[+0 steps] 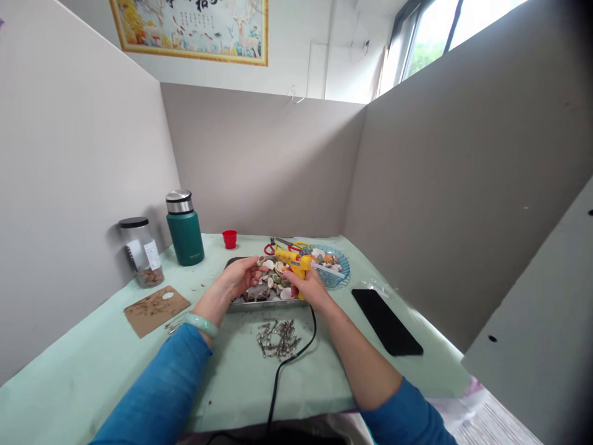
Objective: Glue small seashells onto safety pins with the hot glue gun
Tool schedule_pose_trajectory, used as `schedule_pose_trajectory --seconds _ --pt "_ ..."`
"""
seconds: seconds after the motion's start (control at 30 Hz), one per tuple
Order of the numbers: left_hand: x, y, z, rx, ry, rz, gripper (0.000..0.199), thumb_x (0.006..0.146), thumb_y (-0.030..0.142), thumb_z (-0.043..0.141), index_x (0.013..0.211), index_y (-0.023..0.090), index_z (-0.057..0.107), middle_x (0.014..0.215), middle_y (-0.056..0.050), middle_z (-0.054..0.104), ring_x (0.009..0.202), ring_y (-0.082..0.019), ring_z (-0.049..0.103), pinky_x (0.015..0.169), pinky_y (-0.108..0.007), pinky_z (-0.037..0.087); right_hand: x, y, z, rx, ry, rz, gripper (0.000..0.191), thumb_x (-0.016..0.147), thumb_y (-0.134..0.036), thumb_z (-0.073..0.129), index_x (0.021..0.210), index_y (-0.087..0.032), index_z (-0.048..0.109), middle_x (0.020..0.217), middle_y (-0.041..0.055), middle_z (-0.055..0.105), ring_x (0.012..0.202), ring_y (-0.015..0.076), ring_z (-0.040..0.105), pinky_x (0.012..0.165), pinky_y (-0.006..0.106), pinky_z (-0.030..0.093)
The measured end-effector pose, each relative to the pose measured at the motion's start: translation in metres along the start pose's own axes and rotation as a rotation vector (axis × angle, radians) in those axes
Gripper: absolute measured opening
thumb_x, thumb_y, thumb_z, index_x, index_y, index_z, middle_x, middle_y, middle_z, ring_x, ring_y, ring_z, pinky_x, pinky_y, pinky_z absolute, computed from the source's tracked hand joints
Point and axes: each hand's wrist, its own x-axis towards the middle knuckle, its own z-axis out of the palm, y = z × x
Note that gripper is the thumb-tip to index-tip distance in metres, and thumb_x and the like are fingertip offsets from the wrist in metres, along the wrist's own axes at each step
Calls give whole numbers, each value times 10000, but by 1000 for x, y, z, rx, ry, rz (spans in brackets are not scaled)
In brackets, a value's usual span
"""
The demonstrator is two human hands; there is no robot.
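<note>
My right hand point(309, 287) is wrapped round a yellow hot glue gun point(296, 259). A whitish glue stick point(330, 270) pokes out of its back, and its nozzle points left toward my left hand. My left hand point(241, 278) pinches a small shell point(260, 261) close to the nozzle, its fingers partly curled. Under both hands sits a metal tray point(266, 305) holding many loose shells point(271, 282). A pile of small silvery metal clips point(278, 339) lies in front of the tray.
A black cord point(278, 377) runs from the glue gun to the near table edge. Around stand a blue glass dish point(343, 272) with shells, pliers point(287, 245), a red cup point(229, 239), a green flask point(185, 238), a jar point(143, 253), brown card point(155, 309) and black mat point(387, 321). Partitions enclose the table.
</note>
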Motion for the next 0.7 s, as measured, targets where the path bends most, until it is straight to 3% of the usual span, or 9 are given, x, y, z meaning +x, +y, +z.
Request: schedule_pose_trajectory --seconds 0.23,0.47,0.7 --pt "-4 -5 6 67 -129 -50 303 891 365 441 887 105 594 640 -21 569 381 -52 375 329 -177 274 1 1 2 128 9 -54 296 712 -444 622 838 -179 589 482 -58 487 416 90 440 408 204 401" --pt "-12 -9 22 149 -169 -12 228 858 343 523 868 116 546 671 -39 599 411 -60 422 350 -178 330 2 -12 13 228 25 -38 327 658 -375 661 894 -171 563 586 -50 534 465 82 464 412 188 385" --pt "-18 -11 28 208 -165 28 287 826 417 561 881 135 544 679 -30 619 413 -61 453 367 -179 354 1 -17 23 152 31 -20 246 687 -356 614 833 -163 568 530 -51 511 433 76 433 385 181 369"
